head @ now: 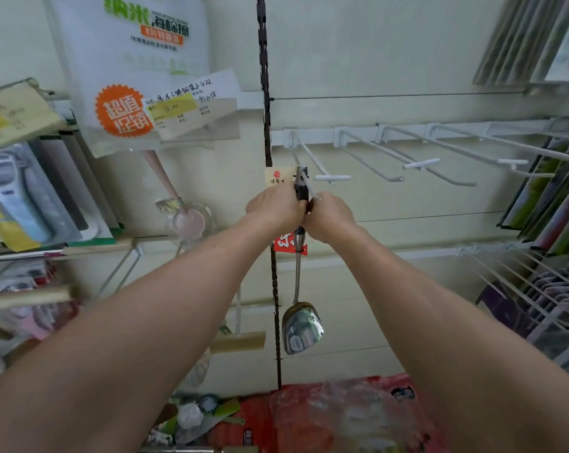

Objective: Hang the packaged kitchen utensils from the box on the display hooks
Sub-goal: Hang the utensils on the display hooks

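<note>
Head view, both arms raised to the wall display. The long steel spatula [298, 282] with a black handle hangs straight down, its film-wrapped blade lowest. The top of its handle sits at the front end of a white wire display hook [309, 188]. I cannot tell whether the hanging hole is threaded onto the wire.

Left hand [276, 207]: fingers curled round the handle from the left. Right hand [330, 215]: fingers curled, gripping the handle from the right, right at the hook tip. The two hands touch.

A beige card tag [276, 178] sits beside the handle top, and a red paper tag [284, 245] is on the shaft below the hands. The neighbouring white hooks [374, 158] stand to the right. Red plastic-wrapped packs [325, 416] lie well below.
</note>
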`<state>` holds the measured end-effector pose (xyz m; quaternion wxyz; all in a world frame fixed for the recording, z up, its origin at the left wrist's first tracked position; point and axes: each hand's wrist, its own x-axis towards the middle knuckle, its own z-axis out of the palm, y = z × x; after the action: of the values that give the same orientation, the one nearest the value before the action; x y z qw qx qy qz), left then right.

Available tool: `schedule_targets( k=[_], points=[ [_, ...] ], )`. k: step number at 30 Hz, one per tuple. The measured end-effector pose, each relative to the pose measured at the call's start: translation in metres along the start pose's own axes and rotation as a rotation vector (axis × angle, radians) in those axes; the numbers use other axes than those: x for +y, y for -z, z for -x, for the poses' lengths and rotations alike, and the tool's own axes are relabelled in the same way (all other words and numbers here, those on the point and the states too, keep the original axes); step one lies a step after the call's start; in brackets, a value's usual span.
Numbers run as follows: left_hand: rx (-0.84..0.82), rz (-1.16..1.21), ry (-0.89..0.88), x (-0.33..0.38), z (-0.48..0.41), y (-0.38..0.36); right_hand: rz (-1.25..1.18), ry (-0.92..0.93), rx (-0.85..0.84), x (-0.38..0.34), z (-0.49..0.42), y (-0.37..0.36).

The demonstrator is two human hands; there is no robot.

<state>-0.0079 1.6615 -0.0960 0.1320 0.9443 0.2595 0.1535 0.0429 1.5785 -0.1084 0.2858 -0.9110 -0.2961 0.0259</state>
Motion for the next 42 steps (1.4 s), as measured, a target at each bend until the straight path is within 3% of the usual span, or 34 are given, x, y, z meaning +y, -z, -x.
schedule_targets(
  k=[9, 21, 29, 33, 36, 42],
  points=[
    [-0.018, 0.042, 0.090, 0.008, 0.038, 0.018, -0.005, 0.010, 0.019, 0.000, 0.031, 0.021],
    [-0.090, 0.114, 0.100, -0.019, 0.026, -0.001, -0.246, 0.026, -0.024, -0.010, 0.011, 0.016],
    [-0.007, 0.105, 0.034, -0.014, -0.004, -0.026, -0.166, 0.054, 0.097, -0.006, -0.009, 0.000],
    [-0.185, 0.301, -0.105, -0.026, -0.016, -0.017, -0.029, 0.058, 0.171, -0.008, -0.011, -0.002],
    [-0.320, 0.477, -0.160, -0.033, -0.018, -0.011, -0.065, 0.026, 0.157, -0.010, -0.010, 0.003],
    [-0.142, 0.387, -0.041, -0.024, -0.007, -0.022, -0.191, -0.012, 0.072, -0.008, -0.008, 0.007]
  ],
)
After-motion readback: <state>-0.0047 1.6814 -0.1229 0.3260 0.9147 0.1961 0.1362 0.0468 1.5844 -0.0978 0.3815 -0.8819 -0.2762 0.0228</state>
